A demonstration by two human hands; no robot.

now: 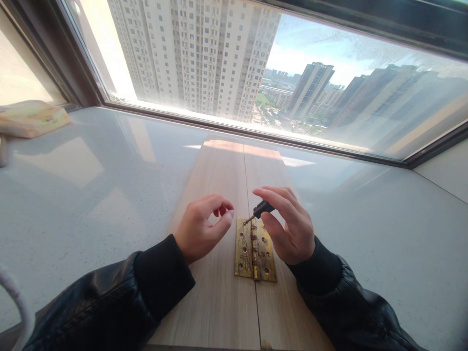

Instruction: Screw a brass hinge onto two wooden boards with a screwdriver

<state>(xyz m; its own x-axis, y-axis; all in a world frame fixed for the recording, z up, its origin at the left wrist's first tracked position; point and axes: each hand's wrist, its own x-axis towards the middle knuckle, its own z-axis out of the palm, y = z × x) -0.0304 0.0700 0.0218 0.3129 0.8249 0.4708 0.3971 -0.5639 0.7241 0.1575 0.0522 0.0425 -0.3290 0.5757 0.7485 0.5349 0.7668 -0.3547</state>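
Note:
A brass-coloured hinge [243,263] lies unfolded, its knuckle along the seam between two pale wooden boards [215,302]. Its surface is stained and several screw holes show. My right hand [292,229] is closed around the black handle of a screwdriver [262,208], thumb and fingers on either side. The screwdriver slants down to the left, its tip at the upper left hole of the hinge; whether a screw sits there is too small to tell. Left of the hinge, my left hand [206,226] is curled with thumb and forefinger pinched together; anything between them is hidden.
The boards rest on a white speckled sill [106,204] below a large window [219,63] with a dark frame. At the far left sits a yellowish block-like object [34,119]. A pale curved tube [20,302] stands at the lower left edge.

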